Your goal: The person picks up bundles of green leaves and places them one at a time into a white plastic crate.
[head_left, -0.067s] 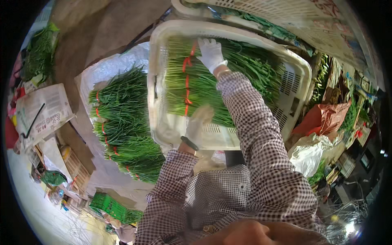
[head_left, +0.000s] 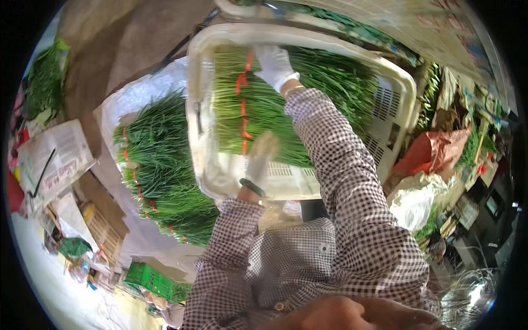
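Green leafy stalks, probably garlic chives (head_left: 335,88), lie sideways in a white plastic crate (head_left: 404,143), pale ends to the left. Red ties (head_left: 244,118) run across them near those ends. My right hand (head_left: 273,65), in a white glove, rests on the bundle at the far side, just right of the tie, its fingers stretched out and a little blurred. At the near side of the bundle is my left hand (head_left: 262,155), also gloved, touching or close to the stalks. Motion smears its fingers.
Left of the crate, more tied green bundles (head_left: 165,148) lie on pale sheeting (head_left: 115,110). Another crate (head_left: 363,14) stands beyond. To the right are a reddish-brown bag (head_left: 429,154) and a whitish plastic bag (head_left: 413,206). A green crate (head_left: 148,279) sits at lower left.
The whole view has shifted slightly, so the crate appears farther left. My left hand has moved a little away from me along the bundle; my right hand stays near the far tie.
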`<state>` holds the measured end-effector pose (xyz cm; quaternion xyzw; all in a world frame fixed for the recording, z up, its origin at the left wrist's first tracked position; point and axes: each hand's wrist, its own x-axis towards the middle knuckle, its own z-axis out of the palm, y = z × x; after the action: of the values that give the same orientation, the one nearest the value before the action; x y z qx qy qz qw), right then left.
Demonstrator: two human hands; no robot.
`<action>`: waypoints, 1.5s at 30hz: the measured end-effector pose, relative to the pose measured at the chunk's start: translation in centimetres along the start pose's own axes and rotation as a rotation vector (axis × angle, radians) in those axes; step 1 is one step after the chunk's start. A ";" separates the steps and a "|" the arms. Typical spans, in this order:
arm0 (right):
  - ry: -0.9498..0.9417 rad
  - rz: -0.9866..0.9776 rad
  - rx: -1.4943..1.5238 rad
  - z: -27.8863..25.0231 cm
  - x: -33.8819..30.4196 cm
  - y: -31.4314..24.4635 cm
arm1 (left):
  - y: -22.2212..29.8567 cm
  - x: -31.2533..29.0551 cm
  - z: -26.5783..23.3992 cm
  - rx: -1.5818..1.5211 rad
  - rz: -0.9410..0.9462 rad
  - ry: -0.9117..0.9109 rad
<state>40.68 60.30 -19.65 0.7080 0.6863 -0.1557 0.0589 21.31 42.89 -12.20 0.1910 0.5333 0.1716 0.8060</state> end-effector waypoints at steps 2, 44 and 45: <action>0.186 -0.115 0.042 -0.2 -1.0 -0.8 | -0.7 2.8 -0.8 0.156 0.264 0.130; 0.111 0.198 0.116 9.6 -13.8 5.5 | 13.3 16.5 1.2 1.890 0.577 0.218; 0.131 0.159 0.158 8.4 -14.0 5.9 | 12.7 13.9 1.3 1.840 0.676 0.245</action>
<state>45.25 44.15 -24.11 0.7712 0.6161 -0.1576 -0.0297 26.78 60.46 -16.56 0.8665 0.4557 -0.0702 0.1910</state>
